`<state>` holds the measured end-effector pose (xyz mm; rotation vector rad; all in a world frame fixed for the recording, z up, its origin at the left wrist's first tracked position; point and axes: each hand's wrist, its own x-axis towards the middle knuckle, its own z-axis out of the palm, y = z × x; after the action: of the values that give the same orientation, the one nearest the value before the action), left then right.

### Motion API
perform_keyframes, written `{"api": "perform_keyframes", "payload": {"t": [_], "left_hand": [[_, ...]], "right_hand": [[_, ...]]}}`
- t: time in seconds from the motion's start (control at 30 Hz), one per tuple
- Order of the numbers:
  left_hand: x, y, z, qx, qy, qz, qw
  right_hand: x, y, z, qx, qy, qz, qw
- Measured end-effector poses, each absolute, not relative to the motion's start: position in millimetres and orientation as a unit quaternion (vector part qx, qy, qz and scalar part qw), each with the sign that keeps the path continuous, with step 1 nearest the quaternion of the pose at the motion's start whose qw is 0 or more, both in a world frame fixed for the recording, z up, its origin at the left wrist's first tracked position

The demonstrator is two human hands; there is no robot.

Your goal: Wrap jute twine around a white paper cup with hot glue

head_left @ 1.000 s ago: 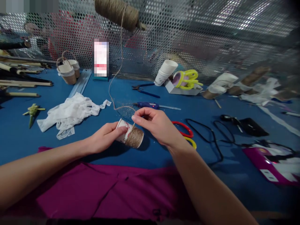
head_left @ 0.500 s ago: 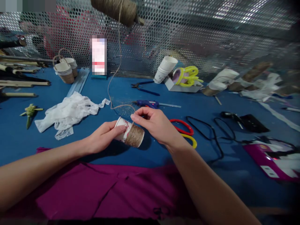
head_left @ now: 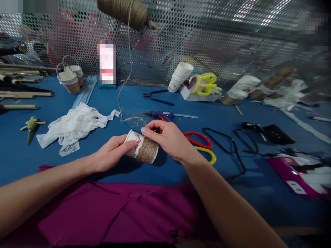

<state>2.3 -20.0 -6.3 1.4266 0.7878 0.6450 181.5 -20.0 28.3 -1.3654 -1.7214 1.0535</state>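
Note:
A white printed paper cup (head_left: 136, 140) lies tilted in my left hand (head_left: 113, 151), thumb on its side and fingers round it. Brown twine (head_left: 148, 151) is wound in close turns over about half of the cup. At the cup's upper edge, my right hand (head_left: 165, 137) pinches the loose twine between thumb and fingertips. From there the strand (head_left: 119, 100) runs left and up to a large twine spool (head_left: 124, 12) at the top. Just beyond my right hand lies a blue glue gun (head_left: 161, 115) with a clear stick in its back.
Scissors with red and yellow handles (head_left: 200, 139) lie partly under my right forearm. White lace (head_left: 74, 125) is heaped at left. Pliers (head_left: 159, 97), stacked paper cups (head_left: 181, 76) and small handled baskets (head_left: 69, 81) stand or lie toward the mesh. A black cord (head_left: 232, 148) loops at right.
The whole view has shifted slightly. Both hands keep their grip on the cup and twine, with hardly any visible movement between them.

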Motion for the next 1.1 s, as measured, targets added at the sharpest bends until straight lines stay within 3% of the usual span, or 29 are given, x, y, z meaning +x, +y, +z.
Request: {"api": "perform_keyframes", "payload": {"t": [0.5,0.9,1.1], "left_hand": [[-2.7,-23.7,-2.6,0.722,0.321,0.292,0.538],[-0.4,-23.0,-7.1,0.691,0.317,0.299,0.577],[-0.3,-22.3,-0.4,0.717,0.307,0.305,0.546]], "right_hand": [[179.0,-20.4,28.6,-0.511,-0.676,0.407,0.34],[176.1,-23.3,30.2,-0.54,-0.738,0.308,0.26],[173.8,-23.9,28.6,-0.535,-0.741,0.284,0.291]]}}
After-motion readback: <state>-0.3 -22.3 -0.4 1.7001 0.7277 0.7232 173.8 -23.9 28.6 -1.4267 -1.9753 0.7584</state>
